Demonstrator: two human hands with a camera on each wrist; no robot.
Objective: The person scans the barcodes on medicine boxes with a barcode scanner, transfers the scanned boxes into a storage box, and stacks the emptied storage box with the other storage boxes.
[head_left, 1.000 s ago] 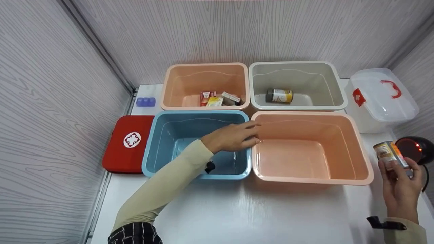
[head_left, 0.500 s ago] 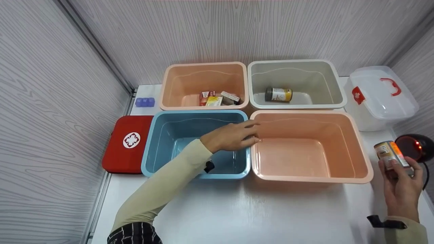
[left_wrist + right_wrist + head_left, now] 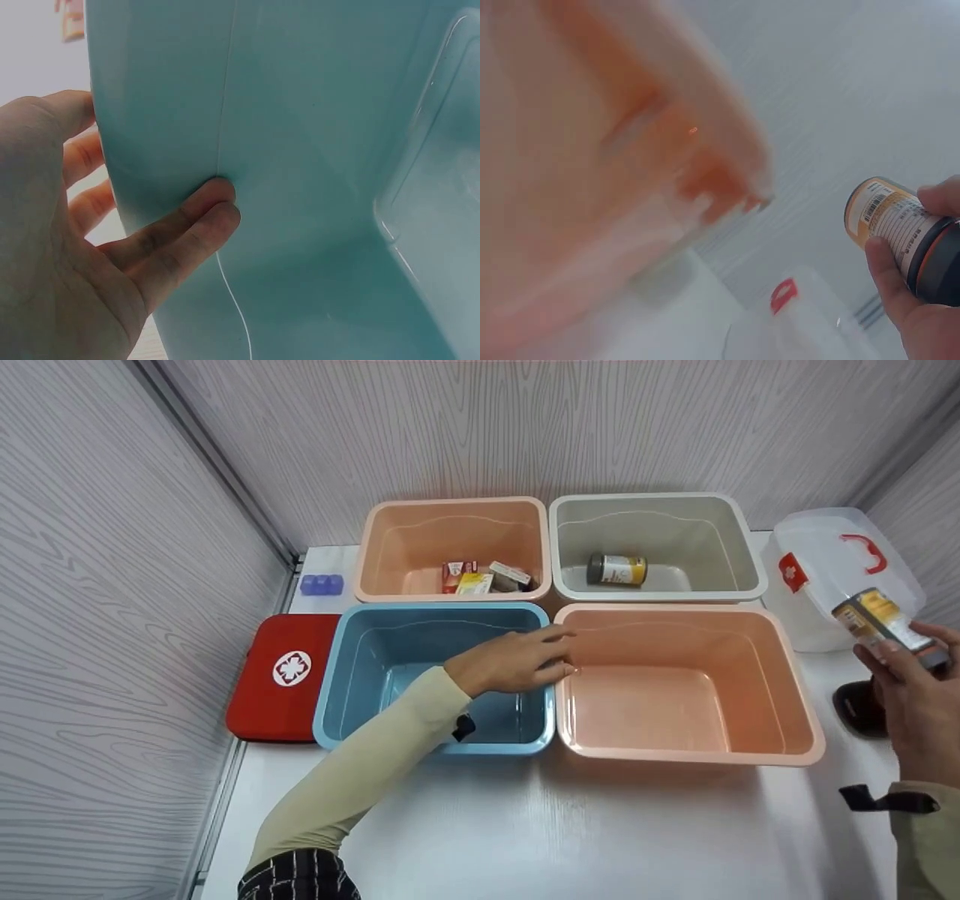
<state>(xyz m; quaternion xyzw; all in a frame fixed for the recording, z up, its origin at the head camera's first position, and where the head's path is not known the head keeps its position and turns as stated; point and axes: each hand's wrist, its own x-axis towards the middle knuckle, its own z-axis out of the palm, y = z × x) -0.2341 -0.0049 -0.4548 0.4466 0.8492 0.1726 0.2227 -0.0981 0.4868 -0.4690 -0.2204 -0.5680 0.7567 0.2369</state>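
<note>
My right hand (image 3: 926,697) grips a medicine bottle (image 3: 874,619) with a yellow and white label and a dark end, raised at the far right. In the right wrist view a barcode shows on the bottle's (image 3: 889,217) label, and thumb and fingers hold it from opposite sides. My left hand (image 3: 517,661) rests over the right rim of the blue bin (image 3: 442,749), beside the front peach bin (image 3: 690,759). Seen from the left wrist, two fairly straight fingers (image 3: 191,236) touch the blue bin's inner wall, and the other fingers lie outside it.
Small medicine boxes (image 3: 474,583) lie in the rear peach bin (image 3: 454,504); a similar bottle (image 3: 616,570) lies in the grey bin (image 3: 645,499). A black scanner (image 3: 861,709) stands under my right hand. Around them are a white first-aid box (image 3: 817,562), a red case (image 3: 274,705) and a purple pillbox (image 3: 321,585).
My right hand has lifted the bottle up and away from the scanner and tilted it more. The scanner's red glow on the label is gone. My left hand has stayed still.
</note>
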